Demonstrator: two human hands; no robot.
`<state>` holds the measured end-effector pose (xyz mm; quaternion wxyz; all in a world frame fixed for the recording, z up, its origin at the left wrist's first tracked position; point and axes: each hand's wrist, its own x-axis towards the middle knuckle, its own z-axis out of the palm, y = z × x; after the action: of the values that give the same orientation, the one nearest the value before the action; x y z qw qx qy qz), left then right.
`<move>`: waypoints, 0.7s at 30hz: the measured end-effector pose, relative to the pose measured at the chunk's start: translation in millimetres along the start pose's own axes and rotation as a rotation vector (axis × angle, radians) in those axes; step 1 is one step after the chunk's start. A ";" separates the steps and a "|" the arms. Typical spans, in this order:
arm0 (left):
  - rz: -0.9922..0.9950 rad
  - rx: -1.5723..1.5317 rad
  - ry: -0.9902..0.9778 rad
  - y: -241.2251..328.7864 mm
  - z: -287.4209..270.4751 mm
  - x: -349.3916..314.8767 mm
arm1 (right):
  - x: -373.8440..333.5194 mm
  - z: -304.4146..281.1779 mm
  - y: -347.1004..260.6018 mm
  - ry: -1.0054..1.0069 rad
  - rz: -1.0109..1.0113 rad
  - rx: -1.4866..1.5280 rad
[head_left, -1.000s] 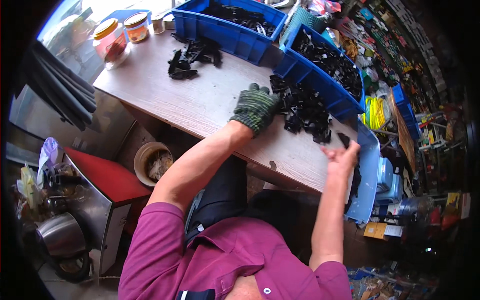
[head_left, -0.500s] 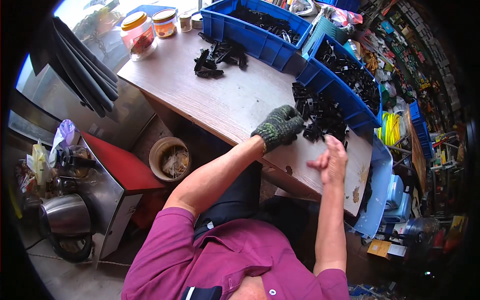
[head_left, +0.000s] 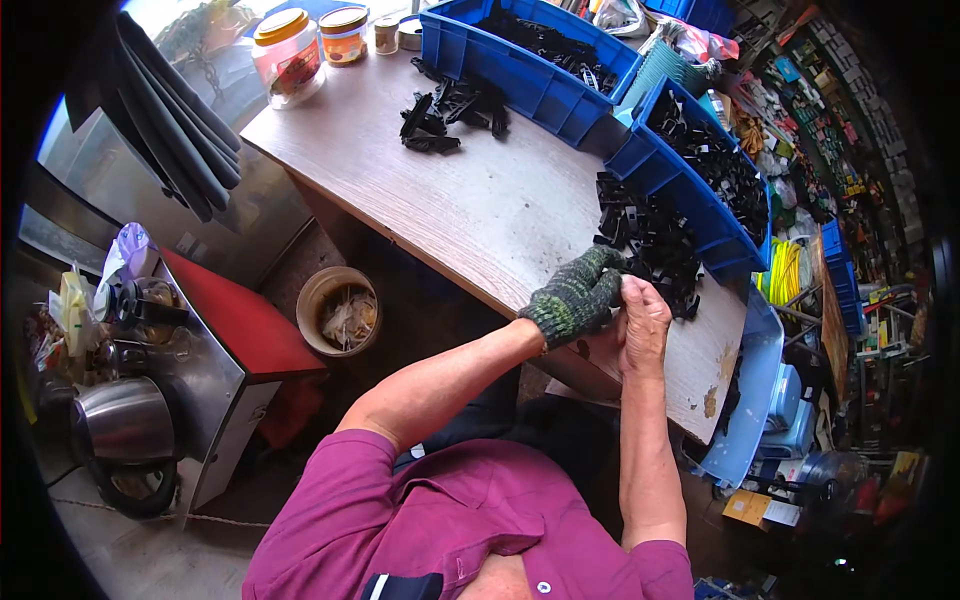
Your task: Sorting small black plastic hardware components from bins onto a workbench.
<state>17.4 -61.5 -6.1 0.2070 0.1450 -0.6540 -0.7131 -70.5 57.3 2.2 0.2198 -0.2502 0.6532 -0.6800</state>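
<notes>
Head view: gloved left hand (head_left: 575, 297) and bare right hand (head_left: 645, 325) meet, fingers curled, over the near edge of the tabletop (head_left: 480, 200); any grip is hidden. Steady fingertips would likely help. Two piles of black parts (head_left: 655, 235): one just beyond the hands, one farther left; two blue bins (head_left: 520, 90) behind.

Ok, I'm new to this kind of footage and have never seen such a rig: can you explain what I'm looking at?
There's no machine, just a person's two hands, seen from above through a wide fisheye camera worn on the head, which bends straight edges. The left hand wears a dark green knitted glove; the right hand is bare. They are close together; anything held between them is hidden. On the table lie a large black pile of parts and a smaller heap. Beyond stand two blue bins holding black parts.
</notes>
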 end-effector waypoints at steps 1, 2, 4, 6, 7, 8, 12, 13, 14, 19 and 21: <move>-0.004 0.050 0.062 -3.7 0.7 2.0 | 0.4 0.9 2.3 0.004 0.005 -0.010; -0.053 0.054 0.079 3.2 -0.5 1.7 | 0.8 3.9 1.2 0.006 0.010 -0.021; 0.075 0.228 0.039 -13.5 -6.7 13.7 | -1.4 7.7 -6.6 -0.009 0.038 -0.069; -0.029 0.187 -0.070 0.1 -11.2 17.8 | -2.6 4.2 -7.4 -0.003 0.068 -0.110; -0.031 0.189 -0.071 5.2 -13.2 14.1 | -2.0 1.2 -3.9 -0.001 0.047 -0.145; 0.001 0.286 0.007 13.6 -16.7 6.9 | -1.7 -1.3 -2.9 0.003 0.024 -0.182; 0.522 1.029 0.654 10.8 -113.2 10.4 | -8.2 20.9 -19.4 0.065 0.149 0.028; 0.582 1.285 0.726 17.4 -152.3 14.0 | -7.8 19.7 -18.1 0.067 0.151 0.031; 0.351 1.376 0.730 28.7 -172.4 12.0 | -6.6 18.3 -15.9 0.070 0.138 0.040; 0.225 1.585 0.514 25.0 -223.8 20.2 | -6.4 22.8 -17.5 0.092 0.141 0.067; 0.341 1.565 0.430 30.1 -214.2 20.4 | -7.2 20.5 -17.5 0.101 0.134 0.076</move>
<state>105.0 -260.0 3.1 0.2723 0.2792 -0.9203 0.0326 -51.5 46.8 19.8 0.2409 -0.1630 0.6525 -0.6998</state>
